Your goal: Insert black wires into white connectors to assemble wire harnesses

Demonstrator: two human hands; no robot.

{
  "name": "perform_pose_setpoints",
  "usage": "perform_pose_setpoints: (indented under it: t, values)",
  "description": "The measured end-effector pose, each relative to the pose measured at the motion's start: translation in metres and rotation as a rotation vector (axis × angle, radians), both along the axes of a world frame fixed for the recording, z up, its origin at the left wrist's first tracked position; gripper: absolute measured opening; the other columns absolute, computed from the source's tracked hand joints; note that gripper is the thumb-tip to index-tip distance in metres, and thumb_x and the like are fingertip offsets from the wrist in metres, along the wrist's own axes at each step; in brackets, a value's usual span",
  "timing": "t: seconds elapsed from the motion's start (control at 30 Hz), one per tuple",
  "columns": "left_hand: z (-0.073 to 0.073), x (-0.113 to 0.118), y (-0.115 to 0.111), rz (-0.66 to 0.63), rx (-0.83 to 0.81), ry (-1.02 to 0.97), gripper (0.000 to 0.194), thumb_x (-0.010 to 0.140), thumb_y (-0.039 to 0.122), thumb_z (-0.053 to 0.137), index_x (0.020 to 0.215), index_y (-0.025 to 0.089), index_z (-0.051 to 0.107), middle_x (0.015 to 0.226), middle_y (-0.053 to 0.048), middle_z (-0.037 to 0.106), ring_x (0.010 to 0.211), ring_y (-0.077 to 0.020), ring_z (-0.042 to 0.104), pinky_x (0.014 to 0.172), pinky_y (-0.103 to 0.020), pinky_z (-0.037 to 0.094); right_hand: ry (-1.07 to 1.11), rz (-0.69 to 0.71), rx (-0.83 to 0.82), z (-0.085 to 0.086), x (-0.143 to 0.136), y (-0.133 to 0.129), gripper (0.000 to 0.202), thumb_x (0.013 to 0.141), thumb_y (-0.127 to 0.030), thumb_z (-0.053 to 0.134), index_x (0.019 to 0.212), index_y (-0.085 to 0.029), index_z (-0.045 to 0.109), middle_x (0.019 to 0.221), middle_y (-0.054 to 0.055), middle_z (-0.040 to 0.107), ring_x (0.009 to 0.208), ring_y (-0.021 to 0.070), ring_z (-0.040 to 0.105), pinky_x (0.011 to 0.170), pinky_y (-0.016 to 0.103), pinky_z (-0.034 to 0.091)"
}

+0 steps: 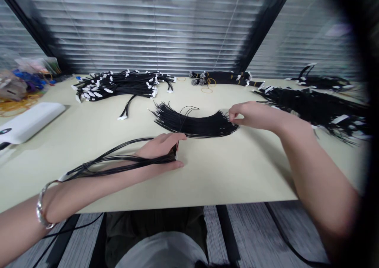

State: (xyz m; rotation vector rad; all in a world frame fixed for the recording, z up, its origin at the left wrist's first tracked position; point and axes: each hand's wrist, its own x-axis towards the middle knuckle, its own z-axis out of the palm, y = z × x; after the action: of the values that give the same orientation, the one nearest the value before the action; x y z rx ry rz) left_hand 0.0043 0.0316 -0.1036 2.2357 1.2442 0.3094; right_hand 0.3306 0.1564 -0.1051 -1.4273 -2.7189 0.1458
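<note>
My left hand (160, 146) is closed around a looped bundle of black wires (118, 160). The bundle trails back over my forearm, and a white connector (63, 177) shows at its end near the wrist. Just beyond that hand lies a curved pile of loose black wires (195, 125), with a few thin strands looping up from it. My right hand (247, 114) is pinched at the right end of this pile, its fingertips close to the wire ends. Whatever is between those fingertips is too small to make out.
Black cables with white connectors (118, 85) are heaped at the back left. Tied bundles (222, 78) lie at the back centre, and another heap (319, 106) at the right. A white device (32, 121) and yellow rubber bands (20, 104) are on the left.
</note>
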Motion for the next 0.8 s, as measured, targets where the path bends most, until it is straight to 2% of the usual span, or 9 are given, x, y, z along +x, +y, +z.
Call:
perform_pose_setpoints:
  t: [0.1,0.3,0.6,0.73,0.8]
  values:
    - [0.000,0.000,0.000,0.000,-0.001,0.002,0.051,0.077,0.027,0.056,0.125,0.019,0.041,0.104,-0.004,0.053,0.093,-0.0197,0.051,0.081,-0.033,0.044,-0.038,0.055,0.028,0.005,-0.003,-0.002,0.015,0.074,-0.018,0.050,0.080,-0.021,0.063,0.083,0.003,0.064,0.070,0.0145,0.054,0.063,0.027,0.038]
    - [-0.001,0.001,0.001,0.002,0.004,-0.008,0.050,0.076,0.028,0.056,0.123,0.021,0.042,0.102,-0.003,0.054,0.091,-0.0196,0.052,0.079,-0.033,0.045,0.036,0.115,-0.025,0.009,-0.013,-0.007,0.028,0.078,-0.017,0.044,0.097,-0.022,0.064,0.094,0.004,0.065,0.075,0.0149,0.057,0.065,0.027,0.042]
    - [-0.003,-0.001,0.000,-0.006,0.031,-0.016,0.048,0.076,0.028,0.055,0.122,0.023,0.043,0.103,-0.004,0.055,0.092,-0.0201,0.053,0.078,-0.033,0.046,-0.015,0.152,-0.010,0.005,-0.013,-0.002,0.019,0.078,-0.022,0.051,0.086,-0.021,0.068,0.093,0.005,0.065,0.082,0.0183,0.058,0.074,0.031,0.044]
    - [-0.003,0.000,0.002,0.000,0.030,-0.025,0.049,0.075,0.029,0.056,0.122,0.022,0.043,0.102,-0.003,0.055,0.091,-0.0201,0.053,0.077,-0.032,0.046,-0.043,0.117,0.099,0.006,-0.014,-0.002,0.018,0.078,-0.023,0.052,0.082,-0.021,0.069,0.093,0.006,0.066,0.092,0.0229,0.056,0.082,0.036,0.041]
    - [-0.003,0.000,0.002,0.004,0.014,-0.023,0.050,0.075,0.029,0.056,0.122,0.022,0.043,0.102,-0.003,0.055,0.091,-0.0199,0.054,0.077,-0.033,0.046,-0.019,0.073,0.143,0.009,-0.015,-0.005,0.019,0.080,-0.024,0.050,0.081,-0.020,0.068,0.091,0.007,0.066,0.089,0.0223,0.057,0.081,0.036,0.041]
